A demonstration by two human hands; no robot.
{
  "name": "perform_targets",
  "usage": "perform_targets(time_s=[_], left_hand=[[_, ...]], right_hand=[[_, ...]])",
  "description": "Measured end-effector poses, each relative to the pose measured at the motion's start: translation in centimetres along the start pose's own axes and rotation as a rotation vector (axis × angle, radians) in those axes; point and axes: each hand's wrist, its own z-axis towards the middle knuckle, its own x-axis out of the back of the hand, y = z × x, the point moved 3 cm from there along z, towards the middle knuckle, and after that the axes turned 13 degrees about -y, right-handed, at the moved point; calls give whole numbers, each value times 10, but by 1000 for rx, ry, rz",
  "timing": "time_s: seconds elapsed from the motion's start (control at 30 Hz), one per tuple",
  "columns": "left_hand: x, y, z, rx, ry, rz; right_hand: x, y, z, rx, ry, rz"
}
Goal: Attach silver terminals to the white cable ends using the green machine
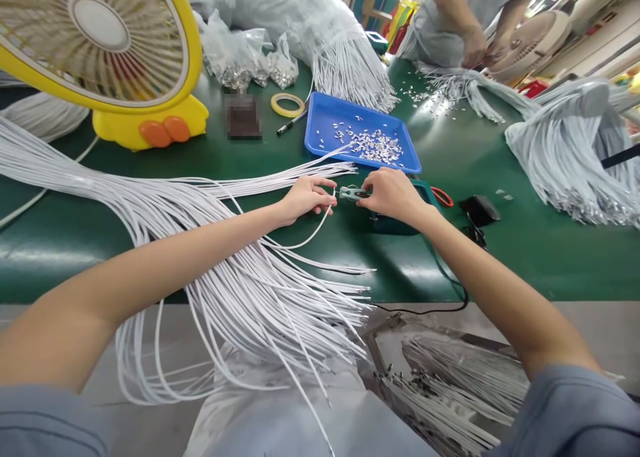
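My left hand (310, 198) pinches the end of one white cable (320, 225) between thumb and fingers. That cable curves down from the hand into a large bundle of white cables (225, 264) spread over the table edge. Just to the right, my right hand (393, 194) is closed on a small grey tool with a flat, plier-like head (353, 193). The tool's tip points at the cable end, very close to it; whether they touch I cannot tell. Beneath my right hand sits a dark green box (395, 225), partly hidden.
A blue tray (313, 127) holds many small silvery pieces. A yellow fan (150, 127), a tape roll (287, 105) and a pen (291, 123) lie left of it. A red loop (443, 197) and black adapter (480, 209) lie right. Another person's hands (477, 49) work across the table.
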Motion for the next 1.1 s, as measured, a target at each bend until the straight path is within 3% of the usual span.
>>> perform_targets(time_s=[0.37, 0.53, 0.87, 0.93, 1.0, 1.07, 1.1], left_hand=[[-3, -3, 1, 52, 22, 100], [-4, -1, -1, 31, 23, 140], [-2, 2, -4, -54, 21, 170], [-6, 9, -8, -114, 25, 175], [-15, 21, -15, -182, 24, 187], [-29, 37, -25, -274, 36, 236], [-38, 47, -32, -341, 49, 304]], right_hand=[[-1, -13, -2, -1, 4, 23], [-6, 1, -4, 59, 28, 161], [-14, 24, -4, -4, 213, 295], [-9, 22, -9, -16, 319, 298], [-2, 14, -18, -28, 547, 329], [2, -2, -26, 43, 787, 462], [1, -11, -28, 114, 845, 571]])
